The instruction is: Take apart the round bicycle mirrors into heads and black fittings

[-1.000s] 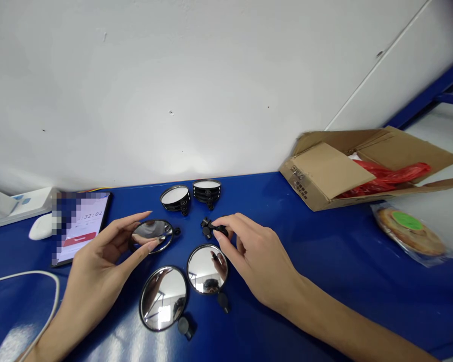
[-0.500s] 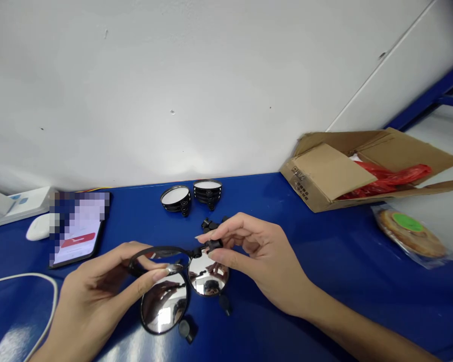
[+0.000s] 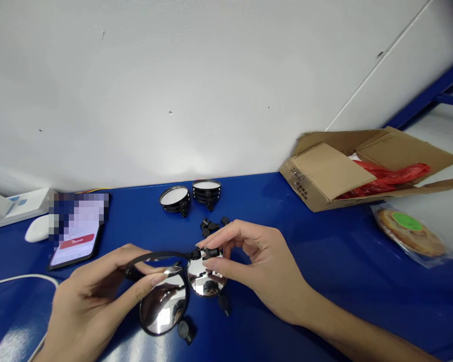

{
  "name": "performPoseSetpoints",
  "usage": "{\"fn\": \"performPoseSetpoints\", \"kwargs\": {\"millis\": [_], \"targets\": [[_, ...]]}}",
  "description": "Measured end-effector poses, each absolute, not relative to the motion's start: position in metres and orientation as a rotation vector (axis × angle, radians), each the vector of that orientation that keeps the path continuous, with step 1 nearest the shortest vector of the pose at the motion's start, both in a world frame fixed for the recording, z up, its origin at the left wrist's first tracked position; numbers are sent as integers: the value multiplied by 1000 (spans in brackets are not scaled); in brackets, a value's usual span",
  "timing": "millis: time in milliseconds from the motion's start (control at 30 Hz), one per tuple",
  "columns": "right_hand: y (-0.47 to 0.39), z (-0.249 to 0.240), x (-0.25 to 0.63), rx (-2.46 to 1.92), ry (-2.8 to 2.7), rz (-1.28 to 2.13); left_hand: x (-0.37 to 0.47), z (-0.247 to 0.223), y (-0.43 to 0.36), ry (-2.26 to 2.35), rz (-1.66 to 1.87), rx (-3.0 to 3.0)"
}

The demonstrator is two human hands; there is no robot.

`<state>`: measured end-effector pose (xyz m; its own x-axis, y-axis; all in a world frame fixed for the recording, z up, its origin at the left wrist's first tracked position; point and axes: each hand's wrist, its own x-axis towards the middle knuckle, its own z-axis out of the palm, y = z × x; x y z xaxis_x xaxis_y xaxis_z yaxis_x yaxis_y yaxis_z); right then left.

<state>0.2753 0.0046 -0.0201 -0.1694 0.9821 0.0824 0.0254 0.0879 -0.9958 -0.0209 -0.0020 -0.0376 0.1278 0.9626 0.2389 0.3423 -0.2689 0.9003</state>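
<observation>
My left hand (image 3: 94,296) pinches a round, black-rimmed mirror (image 3: 156,256) by its edge, tilted above the table. Thumb and fingers of my right hand (image 3: 266,266) are closed on a small black cylindrical fitting (image 3: 212,253), which meets the short stem on the mirror's right side. How deeply the two are joined I cannot tell. Beneath my hands lie two more round mirrors, a nearer one (image 3: 164,306) and a farther one (image 3: 205,279). A black fitting (image 3: 185,330) sits beside the nearer mirror. Several loose black fittings (image 3: 208,228) lie just beyond my right fingers.
Two stacks of round mirrors, a left stack (image 3: 174,198) and a right stack (image 3: 207,193), stand near the wall. At left are a phone (image 3: 77,236), a white case (image 3: 38,229) and a white cable (image 3: 26,276). An open cardboard box (image 3: 317,176) and wrapped pastry (image 3: 411,234) occupy the right.
My right hand has dropped slightly with the fitting, which now sits a little lower and further left. More of the loose fittings behind it shows. The left hand's grip is unchanged.
</observation>
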Motion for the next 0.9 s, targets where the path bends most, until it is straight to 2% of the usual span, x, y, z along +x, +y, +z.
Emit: {"fn": "performPoseSetpoints", "kwargs": {"millis": [267, 467, 900], "targets": [[8, -18, 275, -966, -1261, 1458, -26, -37, -1, 1144, 1109, 1738], [8, -19, 276, -988, -1233, 1481, -24, -38, 1, 1103, 1092, 1735], [8, -19, 274, -951, -1124, 1639, -17, -37, -10, 1229, 1142, 1535]]}}
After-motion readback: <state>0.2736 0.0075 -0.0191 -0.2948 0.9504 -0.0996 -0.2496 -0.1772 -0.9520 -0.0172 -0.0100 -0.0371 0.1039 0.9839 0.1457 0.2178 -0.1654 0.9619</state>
